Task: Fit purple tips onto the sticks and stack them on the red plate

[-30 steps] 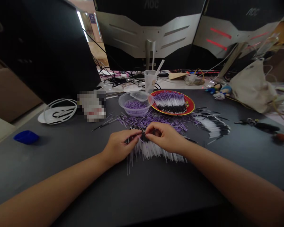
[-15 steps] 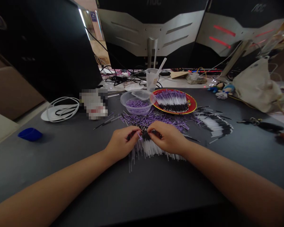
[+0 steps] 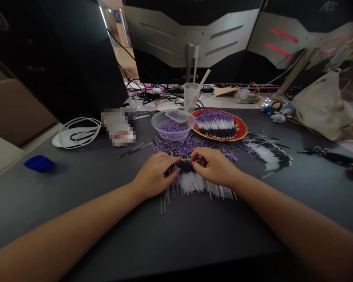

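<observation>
Left hand (image 3: 153, 175) and right hand (image 3: 214, 166) both pinch the black-tipped white sticks (image 3: 195, 184) lying between them.

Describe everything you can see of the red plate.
The red plate is round, shallow and glossy, with a yellowish patterned rim. It lies flat on the dark desk. A tidy row of thin sticks, purple, white and black along their length, fills it. The clear bowl sits at its left edge; contact unclear.
</observation>
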### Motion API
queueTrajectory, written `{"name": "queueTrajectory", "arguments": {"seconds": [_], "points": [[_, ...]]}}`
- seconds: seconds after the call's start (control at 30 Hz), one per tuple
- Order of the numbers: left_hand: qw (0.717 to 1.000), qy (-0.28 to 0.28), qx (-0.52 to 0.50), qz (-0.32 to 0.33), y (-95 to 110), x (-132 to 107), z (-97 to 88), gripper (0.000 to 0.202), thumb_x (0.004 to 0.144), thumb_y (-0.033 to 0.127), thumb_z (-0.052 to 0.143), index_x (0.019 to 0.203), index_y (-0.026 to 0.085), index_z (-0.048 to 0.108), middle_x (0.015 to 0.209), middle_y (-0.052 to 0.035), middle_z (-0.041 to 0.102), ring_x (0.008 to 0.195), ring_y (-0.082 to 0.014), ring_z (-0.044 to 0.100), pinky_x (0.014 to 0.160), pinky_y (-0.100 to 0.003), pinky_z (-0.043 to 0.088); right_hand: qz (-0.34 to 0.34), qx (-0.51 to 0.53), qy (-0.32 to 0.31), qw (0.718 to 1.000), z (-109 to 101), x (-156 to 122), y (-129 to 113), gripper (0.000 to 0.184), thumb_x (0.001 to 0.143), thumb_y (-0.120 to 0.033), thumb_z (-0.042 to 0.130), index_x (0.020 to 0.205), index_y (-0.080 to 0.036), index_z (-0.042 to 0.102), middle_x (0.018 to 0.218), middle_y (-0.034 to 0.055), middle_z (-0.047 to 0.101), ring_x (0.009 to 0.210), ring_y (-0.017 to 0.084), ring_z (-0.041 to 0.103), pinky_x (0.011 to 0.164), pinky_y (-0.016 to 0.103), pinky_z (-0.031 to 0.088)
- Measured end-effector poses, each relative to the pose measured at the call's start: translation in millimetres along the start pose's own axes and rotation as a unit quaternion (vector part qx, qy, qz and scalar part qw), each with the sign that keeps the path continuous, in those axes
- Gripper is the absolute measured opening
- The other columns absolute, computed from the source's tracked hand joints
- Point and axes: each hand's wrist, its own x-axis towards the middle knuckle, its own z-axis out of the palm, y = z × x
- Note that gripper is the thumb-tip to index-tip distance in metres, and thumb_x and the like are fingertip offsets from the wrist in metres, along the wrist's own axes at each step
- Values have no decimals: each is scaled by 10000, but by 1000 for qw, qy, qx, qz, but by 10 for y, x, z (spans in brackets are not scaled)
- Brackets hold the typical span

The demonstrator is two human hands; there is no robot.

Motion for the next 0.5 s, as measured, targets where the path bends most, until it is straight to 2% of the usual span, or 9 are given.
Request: {"name": "queueTrajectory", "arguments": {"seconds": [0.17,0.33,0.4,0.5], "points": [[1000,-1,-20,15,20,-3,-13,202,890,260,539,1043,172,638,880,-54,684,893,-192,574,811,-338,463,23,68,-13,997,38,-13,-58,52,765,-148,548,787,-187,575,649,-33,551,499,79,433,501,220,329],[1000,2,-12,10,18,1,-23,183,906,273,508,931,167,655,804,-47,675,838,-187,579,797,-337,464,9,66,-3,998,29,-14,-24,57,781,-152,537,806,-189,574,671,-29,558,507,80,445,504,225,338],[1000,-5,-5,12,0,-1,-16,197,907,282,498,946,170,655,811,-49,676,844,-191,587,801,-349,468,9,58,6,998,14,-11,-7,59,780,-154,536,810,-191,571,677,-26,558,514,83,454,515,232,343],[1000,1,3,23,-24,-9,0,232,894,266,506,1072,180,627,891,-61,684,876,-196,598,813,-372,475,19,50,15,998,-4,-8,2,47,772,-160,543,796,-192,568,656,-28,547,514,87,454,519,240,344]]}}
